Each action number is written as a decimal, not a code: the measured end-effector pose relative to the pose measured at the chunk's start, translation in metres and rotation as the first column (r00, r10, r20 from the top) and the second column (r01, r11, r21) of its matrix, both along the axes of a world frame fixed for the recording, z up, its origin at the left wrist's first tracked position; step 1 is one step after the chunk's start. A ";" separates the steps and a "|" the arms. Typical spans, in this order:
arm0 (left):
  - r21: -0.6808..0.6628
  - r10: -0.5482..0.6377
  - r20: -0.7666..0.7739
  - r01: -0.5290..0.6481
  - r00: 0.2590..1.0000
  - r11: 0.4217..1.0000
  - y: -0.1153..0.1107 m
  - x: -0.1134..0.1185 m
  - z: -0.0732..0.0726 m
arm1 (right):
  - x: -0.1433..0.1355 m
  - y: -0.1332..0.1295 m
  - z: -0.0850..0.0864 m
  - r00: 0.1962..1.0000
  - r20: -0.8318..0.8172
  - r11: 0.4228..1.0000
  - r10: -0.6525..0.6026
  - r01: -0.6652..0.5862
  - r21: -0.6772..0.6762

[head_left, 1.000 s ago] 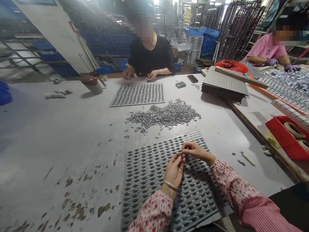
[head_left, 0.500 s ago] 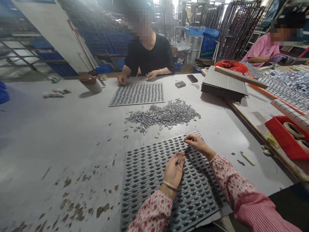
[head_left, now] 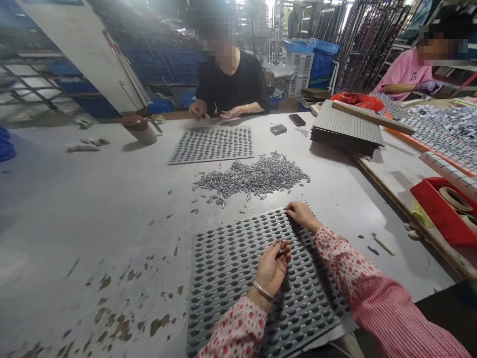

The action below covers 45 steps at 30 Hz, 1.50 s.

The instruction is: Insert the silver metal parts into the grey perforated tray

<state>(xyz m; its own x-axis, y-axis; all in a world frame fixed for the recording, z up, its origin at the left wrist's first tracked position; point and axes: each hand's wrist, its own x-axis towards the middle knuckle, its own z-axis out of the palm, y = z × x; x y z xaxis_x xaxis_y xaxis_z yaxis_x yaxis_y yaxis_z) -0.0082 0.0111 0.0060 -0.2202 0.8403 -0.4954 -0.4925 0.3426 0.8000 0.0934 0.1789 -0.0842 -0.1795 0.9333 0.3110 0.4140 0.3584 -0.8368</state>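
Observation:
A grey tray (head_left: 227, 278) with rows of oval pockets lies in front of me on the grey table (head_left: 112, 199). My left hand (head_left: 274, 266) hovers over its middle, palm up, fingers curled around a few small silver oval pieces. My right hand (head_left: 301, 214) rests at the tray's far edge with its fingertips pressed down on a pocket there; whether a piece sits under them is hidden. A loose pile of the silver pieces (head_left: 257, 176) lies on the table just beyond the tray.
Across the table a person in black works over a second pocketed tray (head_left: 212, 145). A stack of trays (head_left: 345, 129) sits at the right with a wooden bar on it. A red bin (head_left: 443, 209) and another person in pink are at the far right. A cup (head_left: 141, 129) stands at the back left.
My right hand has left my left hand and moved away to the tray's far edge. My left hand has drawn back slightly toward me.

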 end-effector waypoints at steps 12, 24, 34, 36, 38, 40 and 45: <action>0.093 0.112 -0.052 -0.107 0.992 0.990 0.010 -0.004 -0.012 | 0.015 -0.064 0.020 0.821 -0.331 0.873 0.466 -0.487 0.022; 0.015 0.107 -0.035 -0.107 0.994 0.994 0.006 0.003 -0.002 | 0.019 -0.032 0.000 0.831 -0.534 0.970 0.154 -0.230 -0.079; -0.023 0.041 -0.012 -0.041 0.999 0.999 0.002 0.004 -0.001 | 0.016 -0.009 -0.003 0.975 -0.159 0.987 0.157 -0.159 0.003; -0.040 0.033 -0.015 -0.033 0.999 0.999 0.001 0.004 -0.002 | 0.013 -0.008 -0.005 0.987 -0.113 0.993 0.118 -0.119 -0.006; -0.050 0.018 -0.019 -0.018 1.000 0.999 0.001 0.003 -0.003 | 0.010 -0.007 -0.006 0.993 -0.075 0.996 0.087 -0.088 -0.005; -0.036 0.012 -0.026 -0.013 1.000 0.999 0.000 0.003 -0.003 | 0.007 -0.007 -0.005 0.997 -0.047 0.999 0.054 -0.055 0.000; 0.025 0.054 -0.044 -0.052 0.998 0.998 0.002 0.002 -0.006 | 0.008 -0.016 0.004 0.999 -0.048 1.000 -0.020 0.021 0.012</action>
